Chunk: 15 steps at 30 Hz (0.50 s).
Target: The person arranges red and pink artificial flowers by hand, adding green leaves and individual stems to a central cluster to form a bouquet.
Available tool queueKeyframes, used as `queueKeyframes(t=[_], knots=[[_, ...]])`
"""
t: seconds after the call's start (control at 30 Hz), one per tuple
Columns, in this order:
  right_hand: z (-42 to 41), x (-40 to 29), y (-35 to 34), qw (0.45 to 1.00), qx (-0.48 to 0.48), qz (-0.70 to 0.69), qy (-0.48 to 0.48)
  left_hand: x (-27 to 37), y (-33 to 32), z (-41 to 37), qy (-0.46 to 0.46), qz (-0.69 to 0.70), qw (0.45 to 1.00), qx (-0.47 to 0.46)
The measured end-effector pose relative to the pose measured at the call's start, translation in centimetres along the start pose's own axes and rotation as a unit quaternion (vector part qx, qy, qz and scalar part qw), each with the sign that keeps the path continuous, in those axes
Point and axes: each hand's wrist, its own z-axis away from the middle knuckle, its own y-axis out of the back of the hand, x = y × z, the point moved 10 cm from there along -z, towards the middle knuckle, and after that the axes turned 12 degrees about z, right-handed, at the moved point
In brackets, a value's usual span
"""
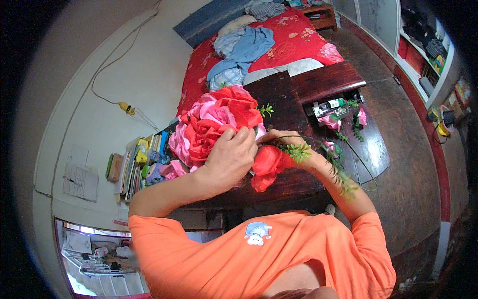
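A large cluster of red and pink artificial roses (214, 123) sits on the dark wooden table before me. My left hand (233, 153) is against its right side, fingers curled together at the edge of the petals; whether they pinch a stem is hidden. Close beside it, my right hand (289, 141) has a thin green stem in its fingers. Green plastic leaves (297, 151) hang from that stem, and a leafy vine (345, 183) trails across my right forearm. Below both hands is a loose-petalled red artificial flower (267, 164). Petals cover the cluster's base.
An open drawer (332, 110) holding small items juts out at the right, with pink artificial roses (332, 121) by it. Upright books (136, 160) and a clear plastic bottle (157, 156) stand left, against the wall. Beyond the table is a bed with a red cover (287, 41).
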Motion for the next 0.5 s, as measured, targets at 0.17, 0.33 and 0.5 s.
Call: queueKeyframes(t=[0.17, 0.33, 0.5], knots=[[-1.2, -0.4, 1.2, 0.999, -0.032, 0.009, 0.026, -2.3, -1.7, -0.2, 0.103, 0.068, 0.990, -0.064], [-3.5, -1.9, 3.0, 0.982, 0.036, 0.103, 0.154, -2.6, -1.8, 0.2, 0.102, 0.167, 0.980, -0.019], [-3.9, 0.7, 2.1, 0.984, 0.029, 0.135, 0.113, -3.4, -1.8, 0.0, 0.154, 0.113, 0.981, -0.024]])
